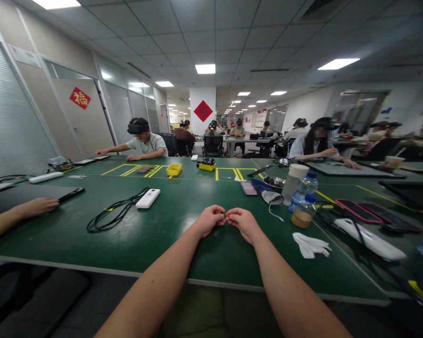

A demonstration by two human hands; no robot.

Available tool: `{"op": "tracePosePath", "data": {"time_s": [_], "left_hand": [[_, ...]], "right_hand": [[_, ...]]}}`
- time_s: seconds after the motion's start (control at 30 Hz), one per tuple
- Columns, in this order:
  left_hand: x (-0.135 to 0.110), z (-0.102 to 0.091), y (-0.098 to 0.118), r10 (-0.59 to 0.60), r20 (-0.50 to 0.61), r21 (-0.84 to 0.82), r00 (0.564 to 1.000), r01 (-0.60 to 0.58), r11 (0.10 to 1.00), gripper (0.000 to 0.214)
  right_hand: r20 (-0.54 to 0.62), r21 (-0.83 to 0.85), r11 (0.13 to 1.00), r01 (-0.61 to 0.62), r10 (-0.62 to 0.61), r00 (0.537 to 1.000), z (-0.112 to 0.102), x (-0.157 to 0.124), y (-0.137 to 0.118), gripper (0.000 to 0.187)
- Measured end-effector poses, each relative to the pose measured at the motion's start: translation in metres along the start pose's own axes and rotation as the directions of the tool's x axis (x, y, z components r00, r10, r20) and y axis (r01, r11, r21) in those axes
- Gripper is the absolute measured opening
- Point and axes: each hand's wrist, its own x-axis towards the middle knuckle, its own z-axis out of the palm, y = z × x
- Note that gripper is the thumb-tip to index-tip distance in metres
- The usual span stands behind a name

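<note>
My left hand [210, 219] and my right hand [244, 221] rest side by side on the green table [162, 234], fingertips meeting in a pinch. Between the fingertips of both hands sits something tiny that I cannot make out. Both arms stretch forward from the near table edge. A crumpled white cloth [310, 245] lies to the right of my right hand. A white power bank [147, 198] with a coiled black cable [113, 213] lies to the left, beyond my left hand.
Two water bottles [303, 199], a white cup [293, 183] and a metal bowl [274, 182] stand right of centre. Phones [356, 210] and a white bar [370, 239] lie at right. Another person's hand [38, 205] rests at left. Yellow trays [174, 169] sit farther back; several people sit beyond.
</note>
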Motion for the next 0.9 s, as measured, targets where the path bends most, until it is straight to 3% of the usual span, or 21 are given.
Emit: {"op": "tracePosePath", "data": {"time_s": [0.37, 0.9], "left_hand": [[0.0027, -0.001, -0.0021, -0.044, -0.023, -0.054, 0.999, 0.043, 0.998, 0.036], [0.0017, 0.0, -0.0003, -0.076, -0.026, -0.064, 0.997, 0.074, 0.995, 0.03]], "right_hand": [[-0.014, -0.002, 1.0, 0.025, -0.025, 1.0, 0.0009, -0.001, 0.0017, 0.017], [-0.022, 0.031, 1.0, 0.0, 0.001, 1.0, -0.0012, 0.0013, 0.0013, 0.013]]}}
